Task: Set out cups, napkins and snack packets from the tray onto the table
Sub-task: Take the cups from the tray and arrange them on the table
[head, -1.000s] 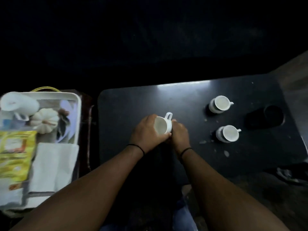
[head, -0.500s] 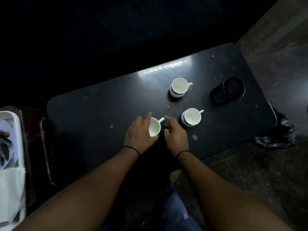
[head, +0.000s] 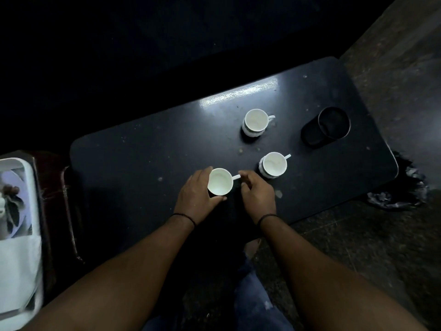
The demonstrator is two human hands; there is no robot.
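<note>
The white cup sits upright on the dark table, cradled on its left side by the left hand, whose fingers curl around the wall while the thumb presses the near side. Its thin handle pokes out toward the right hand, whose fingertips pinch narrow right at the handle's end (actual contact is hard to tell in this gloom). Beyond the right hand's knuckles stand two more white cups, a dark ring-shaped holder past them, and the white tray lies well off beyond the left wrist.
</note>
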